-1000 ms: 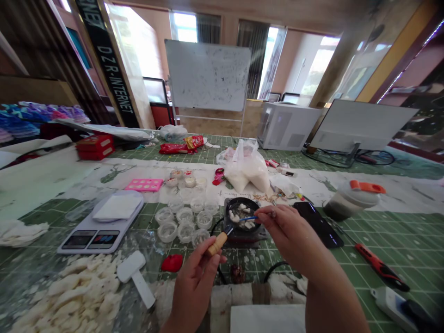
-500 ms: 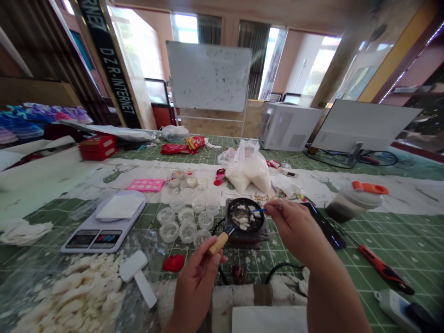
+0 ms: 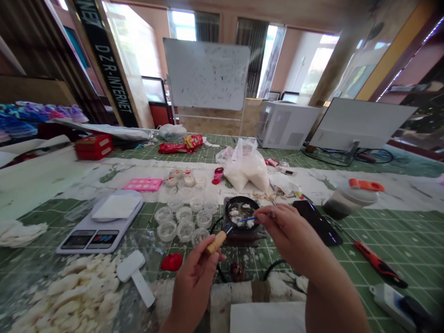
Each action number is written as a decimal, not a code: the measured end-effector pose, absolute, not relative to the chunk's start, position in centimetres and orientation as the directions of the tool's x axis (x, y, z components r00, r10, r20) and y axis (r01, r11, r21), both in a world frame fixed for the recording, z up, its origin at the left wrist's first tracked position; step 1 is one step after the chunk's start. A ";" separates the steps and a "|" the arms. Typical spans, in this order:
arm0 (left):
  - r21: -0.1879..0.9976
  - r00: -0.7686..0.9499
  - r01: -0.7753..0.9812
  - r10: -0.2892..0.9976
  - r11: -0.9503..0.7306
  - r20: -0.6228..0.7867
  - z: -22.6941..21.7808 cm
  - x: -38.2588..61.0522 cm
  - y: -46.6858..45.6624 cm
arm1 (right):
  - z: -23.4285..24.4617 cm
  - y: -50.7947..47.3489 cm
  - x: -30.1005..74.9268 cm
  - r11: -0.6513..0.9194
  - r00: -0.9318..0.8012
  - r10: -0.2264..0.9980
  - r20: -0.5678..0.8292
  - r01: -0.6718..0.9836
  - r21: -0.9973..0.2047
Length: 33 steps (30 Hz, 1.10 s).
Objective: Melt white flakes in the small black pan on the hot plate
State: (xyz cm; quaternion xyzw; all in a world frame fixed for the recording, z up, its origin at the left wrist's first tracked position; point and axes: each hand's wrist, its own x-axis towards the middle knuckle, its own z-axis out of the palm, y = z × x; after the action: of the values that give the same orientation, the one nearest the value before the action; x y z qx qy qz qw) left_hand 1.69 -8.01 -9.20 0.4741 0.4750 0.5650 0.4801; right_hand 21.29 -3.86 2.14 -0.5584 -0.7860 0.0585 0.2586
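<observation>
My left hand [image 3: 199, 270] is closed around the wooden handle [image 3: 216, 242] of a small black frying pan [image 3: 242, 200]. The pan rests on a small hot plate [image 3: 243, 237]. White chunks [image 3: 235, 214] lie in the pan in what looks like clear liquid. Between the fingers of my right hand [image 3: 284, 226] is a thin blue stick [image 3: 248, 218], its far end down among the chunks. Several clear glass cups [image 3: 185, 230] stand left of the pan. A red petal-shaped piece [image 3: 171, 262] lies near my left hand.
At left are a kitchen scale [image 3: 100, 222], a white scoop [image 3: 137, 277] and a heap of pale wax-like chunks [image 3: 76, 296]. A bag of white granules [image 3: 246, 169] stands behind the pan. Rightward lie a phone [image 3: 317, 222], a lidded jug [image 3: 352, 199] and a red-black screwdriver [image 3: 379, 263].
My right hand has moved left and slightly down, carrying the stick's tip further across the pan. The white chunks have shifted apart. My left hand keeps hold of the handle.
</observation>
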 end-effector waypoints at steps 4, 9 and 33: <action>0.992 -0.099 -0.086 0.991 -0.095 0.086 -9.1 1.8 -8.0 | 2.1 -3.5 21.4 0.267 -0.140 0.932 0.334 0.888 -0.374; 0.992 -0.093 -0.087 0.992 -0.089 0.081 -9.2 1.7 -8.1 | 2.2 -3.9 21.3 0.351 -0.220 0.913 0.342 0.851 -0.390; 0.993 -0.095 -0.092 0.993 -0.078 0.069 -9.0 1.7 -8.2 | 2.0 -3.4 21.6 0.274 -0.146 0.918 0.369 0.905 -0.325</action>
State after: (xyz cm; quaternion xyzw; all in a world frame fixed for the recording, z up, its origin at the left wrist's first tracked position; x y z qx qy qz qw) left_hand 1.72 -8.22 -9.00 0.4704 0.4791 0.5637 0.4811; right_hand 21.56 -3.35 2.00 -0.6022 -0.7567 0.0125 0.2541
